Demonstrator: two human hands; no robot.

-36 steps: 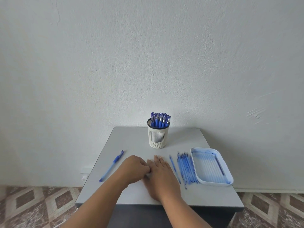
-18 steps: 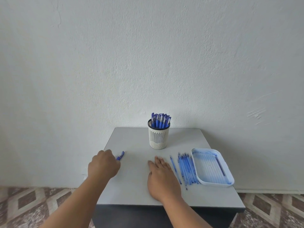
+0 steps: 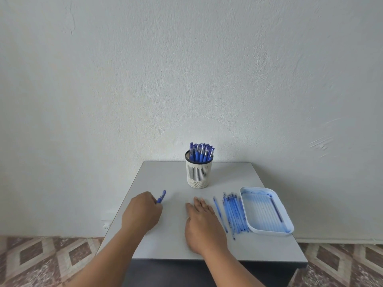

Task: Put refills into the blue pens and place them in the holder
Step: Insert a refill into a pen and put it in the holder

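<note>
Pens already crowd the holder. From the head view, my left hand curls round the last loose pen, left of the holder; my right hand rests flat beside the spare refills, so I judge one pen remains.

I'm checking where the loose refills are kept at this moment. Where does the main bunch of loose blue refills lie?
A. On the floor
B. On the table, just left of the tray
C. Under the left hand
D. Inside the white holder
B: the loose refills lie flat on the table beside the left edge of the tray; the holder holds capped pens only.
</note>
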